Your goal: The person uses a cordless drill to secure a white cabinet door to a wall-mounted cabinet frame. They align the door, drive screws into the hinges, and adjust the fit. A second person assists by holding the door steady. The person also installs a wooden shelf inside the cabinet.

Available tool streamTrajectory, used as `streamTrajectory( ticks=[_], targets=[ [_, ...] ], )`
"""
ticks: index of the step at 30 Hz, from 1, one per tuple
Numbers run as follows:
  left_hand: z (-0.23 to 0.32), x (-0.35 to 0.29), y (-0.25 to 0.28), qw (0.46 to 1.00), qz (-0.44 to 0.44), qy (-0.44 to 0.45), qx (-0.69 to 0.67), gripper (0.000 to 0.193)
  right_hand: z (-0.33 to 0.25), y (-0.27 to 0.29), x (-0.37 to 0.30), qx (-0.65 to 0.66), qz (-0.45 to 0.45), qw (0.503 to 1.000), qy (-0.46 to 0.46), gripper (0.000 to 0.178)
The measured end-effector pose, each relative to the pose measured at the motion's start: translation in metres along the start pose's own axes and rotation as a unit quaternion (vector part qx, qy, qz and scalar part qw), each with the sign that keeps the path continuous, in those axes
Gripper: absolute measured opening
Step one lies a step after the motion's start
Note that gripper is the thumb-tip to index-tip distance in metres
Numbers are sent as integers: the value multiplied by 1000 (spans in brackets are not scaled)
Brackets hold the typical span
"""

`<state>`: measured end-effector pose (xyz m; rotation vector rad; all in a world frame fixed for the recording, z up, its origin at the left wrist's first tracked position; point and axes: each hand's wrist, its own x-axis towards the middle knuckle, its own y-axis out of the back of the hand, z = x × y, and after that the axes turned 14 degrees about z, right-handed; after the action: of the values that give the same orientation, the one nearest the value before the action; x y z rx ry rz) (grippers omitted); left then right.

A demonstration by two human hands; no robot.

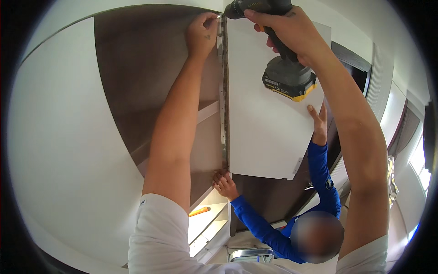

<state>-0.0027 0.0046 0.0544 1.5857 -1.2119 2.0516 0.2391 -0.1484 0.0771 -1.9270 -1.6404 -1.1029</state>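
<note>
My right hand (pixel 294 32) is wrapped round the grip of a black cordless drill (pixel 288 75) with a yellow-trimmed battery. The drill's nose points left at the top end of a long metal strip hinge (pixel 224 86). Beside that end, my left hand (pixel 203 34) is raised with thumb and fingers pinched together; what they hold is too small to make out. The hinge runs down between the dark brown cabinet interior (pixel 146 55) and a white door panel (pixel 269 128), which hangs open to the right.
Below, a co-worker in blue sleeves steadies the door: one hand (pixel 224 185) at its lower hinge corner, the other (pixel 320 121) at its right edge. A metal ladder top (pixel 251 254) stands beneath. An orange tool (pixel 199 211) lies on a lower shelf. Another white panel (pixel 64 123) fills the left.
</note>
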Motion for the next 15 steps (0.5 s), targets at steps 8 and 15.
streamTrajectory(
  ticks=[8,15],
  targets=[
    [9,-3,-2,1000,-12,-10,1,14,2,-10,-3,18,13,999,36,32],
    [25,-1,4,998,-40,44,28,10,5,-15,6,17,14,1000,2,30]
  ],
)
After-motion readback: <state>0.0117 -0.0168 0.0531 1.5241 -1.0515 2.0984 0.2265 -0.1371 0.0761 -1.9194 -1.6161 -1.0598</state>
